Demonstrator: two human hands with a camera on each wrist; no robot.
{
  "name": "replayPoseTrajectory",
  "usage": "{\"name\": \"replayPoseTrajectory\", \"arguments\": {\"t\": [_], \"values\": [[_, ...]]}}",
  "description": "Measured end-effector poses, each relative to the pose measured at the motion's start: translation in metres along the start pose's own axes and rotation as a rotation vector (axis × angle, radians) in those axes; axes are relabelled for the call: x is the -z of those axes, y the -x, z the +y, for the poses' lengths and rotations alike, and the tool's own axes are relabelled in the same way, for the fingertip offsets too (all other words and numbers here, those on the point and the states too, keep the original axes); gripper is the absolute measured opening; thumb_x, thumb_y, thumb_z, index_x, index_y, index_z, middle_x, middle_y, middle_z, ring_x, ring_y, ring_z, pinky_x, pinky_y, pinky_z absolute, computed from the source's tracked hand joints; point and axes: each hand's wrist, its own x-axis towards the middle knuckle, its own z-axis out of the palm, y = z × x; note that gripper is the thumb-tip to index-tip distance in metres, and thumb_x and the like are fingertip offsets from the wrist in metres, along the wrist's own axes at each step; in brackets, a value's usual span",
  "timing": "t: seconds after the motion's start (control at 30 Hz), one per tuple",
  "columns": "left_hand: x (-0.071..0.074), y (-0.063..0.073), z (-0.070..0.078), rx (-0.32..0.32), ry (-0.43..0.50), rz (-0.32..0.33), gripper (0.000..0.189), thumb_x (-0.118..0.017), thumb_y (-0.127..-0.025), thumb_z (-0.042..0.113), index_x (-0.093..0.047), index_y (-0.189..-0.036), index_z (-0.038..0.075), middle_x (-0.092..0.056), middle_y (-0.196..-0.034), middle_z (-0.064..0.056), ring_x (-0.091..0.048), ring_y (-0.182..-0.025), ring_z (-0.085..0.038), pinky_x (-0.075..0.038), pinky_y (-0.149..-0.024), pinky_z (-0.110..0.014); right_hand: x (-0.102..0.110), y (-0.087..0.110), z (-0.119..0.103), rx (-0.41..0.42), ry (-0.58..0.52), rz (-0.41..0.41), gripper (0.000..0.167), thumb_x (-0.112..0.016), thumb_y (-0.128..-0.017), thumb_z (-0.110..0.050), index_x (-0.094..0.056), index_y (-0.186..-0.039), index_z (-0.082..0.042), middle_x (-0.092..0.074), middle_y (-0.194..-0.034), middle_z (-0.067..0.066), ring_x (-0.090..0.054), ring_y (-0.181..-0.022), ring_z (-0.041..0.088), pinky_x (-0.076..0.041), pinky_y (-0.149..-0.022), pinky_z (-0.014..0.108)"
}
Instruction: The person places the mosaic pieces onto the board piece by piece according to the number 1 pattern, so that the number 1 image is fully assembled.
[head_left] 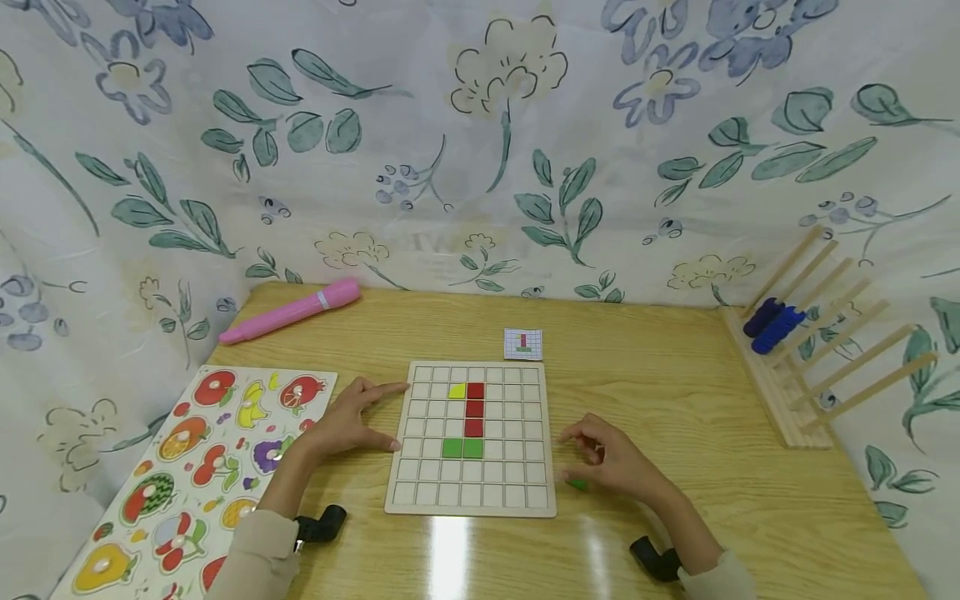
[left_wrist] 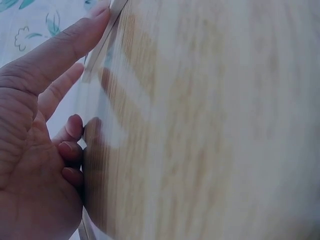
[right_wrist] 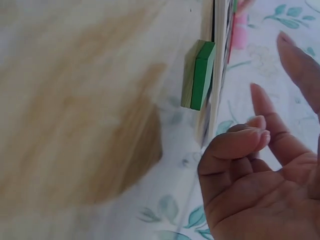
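Note:
A pale wooden grid board point(head_left: 513, 472) lies on the table. In its squares are a yellow tile with a cut corner point(head_left: 458, 392), a column of red tiles point(head_left: 474, 408) and two green tiles point(head_left: 462, 448). My left hand point(head_left: 341, 427) touches the board's left edge with straight thumb and index finger; its other fingers curl loosely in the left wrist view. Right of the board, a loose green tile point(right_wrist: 201, 75) lies on the table. Over it hovers my right hand point(head_left: 611, 462), thumb and index finger spread apart, nothing between them. From the head, the hand partly hides this tile.
A small card point(head_left: 522, 343) printed with a coloured grid pattern lies behind the board. At left are a fruit puzzle board point(head_left: 258, 446) and a pink pen-shaped object point(head_left: 292, 312). A wooden peg rack point(head_left: 780, 383) with blue pieces stands at right. Floral cloth hangs behind.

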Motion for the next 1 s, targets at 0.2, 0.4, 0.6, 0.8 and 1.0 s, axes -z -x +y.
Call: {"name": "replayPoseTrajectory", "arguments": {"t": [0.2,0.4,0.6,0.8,1.0], "values": [[0.0,0.0,0.0,-0.003,0.004,0.0,0.089,-0.093,-0.065,0.034,-0.054,-0.144,0.025,-0.038,-0.099,-0.009,-0.036,-0.092,-0.023,-0.032,-0.084,-0.04,0.0,0.009,0.001,-0.013,0.068,-0.02,0.039,-0.084,-0.079,-0.018,-0.065,-0.11,-0.003,-0.044,-0.085,0.008,-0.036,-0.067,0.006,-0.036,-0.06,0.022],[-0.001,0.001,0.001,0.013,0.02,0.006,0.089,-0.093,-0.064,0.033,-0.054,-0.144,0.026,-0.037,-0.099,-0.01,-0.036,-0.091,-0.023,-0.031,-0.082,-0.039,-0.001,0.015,0.001,-0.028,0.122,-0.016,0.039,-0.085,-0.078,-0.024,-0.067,-0.106,-0.005,-0.044,-0.086,0.006,-0.039,-0.073,0.01,-0.037,-0.061,0.022],[-0.001,0.002,0.0,0.022,0.032,0.006,0.089,-0.093,-0.064,0.032,-0.054,-0.144,0.026,-0.037,-0.099,-0.011,-0.036,-0.091,-0.024,-0.031,-0.082,-0.039,-0.001,0.018,0.005,-0.051,0.18,-0.016,0.035,-0.087,-0.076,-0.024,-0.069,-0.102,-0.008,-0.043,-0.087,0.003,-0.04,-0.078,0.01,-0.038,-0.064,0.022],[0.0,0.001,0.0,0.006,0.021,-0.002,0.089,-0.093,-0.065,0.033,-0.053,-0.145,0.025,-0.037,-0.099,-0.01,-0.035,-0.091,-0.023,-0.031,-0.083,-0.039,0.0,0.02,0.006,-0.053,0.263,-0.002,0.031,-0.088,-0.074,-0.022,-0.069,-0.096,-0.011,-0.044,-0.087,0.0,-0.041,-0.079,0.009,-0.039,-0.066,0.022],[0.001,-0.001,0.002,0.004,0.009,-0.007,0.09,-0.093,-0.065,0.034,-0.053,-0.145,0.023,-0.037,-0.099,-0.01,-0.036,-0.092,-0.023,-0.031,-0.084,-0.039,0.002,0.022,0.006,-0.063,0.296,0.009,0.026,-0.086,-0.075,-0.018,-0.068,-0.093,-0.013,-0.044,-0.086,-0.001,-0.04,-0.079,0.007,-0.038,-0.067,0.021]]}}
